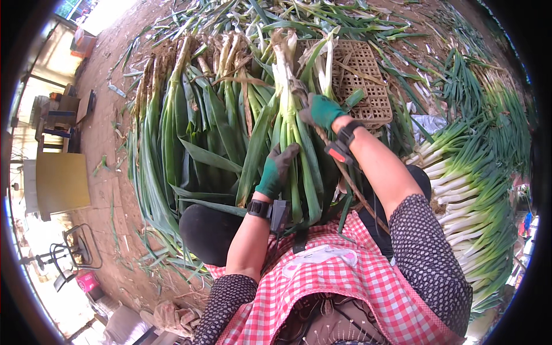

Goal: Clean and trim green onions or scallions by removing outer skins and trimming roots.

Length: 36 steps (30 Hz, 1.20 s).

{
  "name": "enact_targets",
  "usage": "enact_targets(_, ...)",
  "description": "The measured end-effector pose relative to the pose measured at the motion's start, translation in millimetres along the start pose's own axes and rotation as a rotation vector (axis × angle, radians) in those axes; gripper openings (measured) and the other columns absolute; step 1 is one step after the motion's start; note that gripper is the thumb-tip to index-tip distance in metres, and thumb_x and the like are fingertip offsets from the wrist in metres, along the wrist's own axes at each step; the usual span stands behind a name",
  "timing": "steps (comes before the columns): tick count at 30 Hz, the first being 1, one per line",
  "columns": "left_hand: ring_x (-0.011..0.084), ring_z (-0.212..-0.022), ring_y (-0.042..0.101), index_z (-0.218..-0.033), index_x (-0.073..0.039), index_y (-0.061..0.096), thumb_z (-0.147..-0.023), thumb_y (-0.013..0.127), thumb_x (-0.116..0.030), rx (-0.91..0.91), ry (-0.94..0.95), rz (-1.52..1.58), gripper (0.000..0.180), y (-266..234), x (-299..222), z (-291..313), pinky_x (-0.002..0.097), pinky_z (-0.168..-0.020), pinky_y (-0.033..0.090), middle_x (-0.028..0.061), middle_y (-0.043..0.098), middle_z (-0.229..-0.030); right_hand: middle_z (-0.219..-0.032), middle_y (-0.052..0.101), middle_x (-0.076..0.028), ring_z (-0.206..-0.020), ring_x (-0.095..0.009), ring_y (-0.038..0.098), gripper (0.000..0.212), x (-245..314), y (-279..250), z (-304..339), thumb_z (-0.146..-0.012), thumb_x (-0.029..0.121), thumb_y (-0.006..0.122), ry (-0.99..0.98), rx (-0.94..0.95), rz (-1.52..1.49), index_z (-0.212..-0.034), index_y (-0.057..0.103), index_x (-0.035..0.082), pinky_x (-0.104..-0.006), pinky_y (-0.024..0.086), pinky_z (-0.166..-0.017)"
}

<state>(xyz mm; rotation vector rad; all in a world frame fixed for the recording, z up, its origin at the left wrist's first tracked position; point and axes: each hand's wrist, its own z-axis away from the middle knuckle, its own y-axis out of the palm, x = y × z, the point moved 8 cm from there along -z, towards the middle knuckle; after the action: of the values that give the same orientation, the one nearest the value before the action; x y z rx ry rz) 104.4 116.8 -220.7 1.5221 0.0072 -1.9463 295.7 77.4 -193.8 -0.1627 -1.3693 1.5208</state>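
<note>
In front of my lap, a bunch of large green onions [286,77] stands with whitish root ends pointing away and green leaves toward me. My left hand [280,167], in a green and dark glove, is closed around its leaves. My right hand [321,111], gloved the same way, is closed beside the pale stalks on a thin brown hose-like length [359,195] that runs back to my lap. I cannot make out whether it is a hose or a stick. Untrimmed green onions [172,115] with soil-covered roots lie to the left of my hands.
A beige plastic crate [359,75] lies beyond my right hand. Cleaned green onions [466,213] are stacked at the right, white ends toward me. Loose leaves [230,17] litter the ground at the far side. A chair frame [77,250] and yellow panel [62,182] stand left.
</note>
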Motion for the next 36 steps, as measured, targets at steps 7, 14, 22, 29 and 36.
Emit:
enact_targets(7, 0.0095, -0.079, 0.058, -0.114, -0.001, 0.056, -0.09, 0.06, -0.025, 0.007, -0.04, -0.031, 0.034, 0, 4, 2, 0.026, -0.071, 0.049, 0.0022, 0.062, -0.093, -0.097, 0.064, -0.028, -0.092, -0.039, 0.064, 0.043, 11, -16, -41, -0.069, 0.026, 0.062, -0.056, 0.061, 0.096, -0.098, 0.063, -0.005, -0.0403, 0.05, -0.08)
enact_targets(14, 0.0176, -0.081, 0.065, -0.117, -0.004, 0.059, -0.093, 0.055, -0.042, 0.009, -0.329, 0.544, 0.045, -18, 35, -2, 0.0317, -0.075, 0.053, 0.0075, 0.067, -0.099, -0.094, 0.064, -0.028, -0.091, -0.039, 0.063, 0.045, 4, -1, 0, -0.07, 0.028, 0.062, -0.048, 0.139, 0.017, -0.1, 0.058, -0.005, -0.0417, 0.049, -0.078)
enact_targets(22, 0.0188, -0.083, 0.065, -0.115, -0.006, 0.06, -0.092, 0.057, -0.041, 0.073, -0.303, 0.662, 0.042, -15, 29, 1, 0.0325, -0.075, 0.054, 0.0071, 0.067, -0.1, -0.097, 0.063, -0.03, -0.094, -0.04, 0.063, 0.039, 21, -11, -50, -0.071, 0.025, 0.059, -0.093, 0.077, 0.171, -0.095, 0.065, -0.005, -0.0414, 0.05, -0.082)
enact_targets(29, 0.019, -0.084, 0.065, -0.118, -0.006, 0.059, -0.093, 0.056, -0.041, 0.033, -0.338, 0.648, 0.043, -12, 35, 2, 0.033, -0.076, 0.054, 0.007, 0.067, -0.101, -0.102, 0.065, -0.024, -0.098, -0.038, 0.064, 0.038, 22, -7, -60, -0.073, 0.022, 0.056, 0.014, 0.071, 0.162, -0.101, 0.068, 0.0, -0.0393, 0.049, -0.086)
enact_targets(36, 0.0188, -0.09, 0.064, -0.124, -0.005, 0.054, -0.095, 0.053, -0.041, 0.081, -0.301, 0.526, 0.046, -5, 39, 4, 0.0338, -0.082, 0.053, 0.0072, 0.065, -0.106, -0.088, 0.067, -0.024, -0.082, -0.034, 0.067, 0.04, -4, 2, 6, -0.071, 0.026, 0.062, 0.114, 0.194, -0.055, -0.097, 0.065, -0.004, -0.039, 0.051, -0.074)
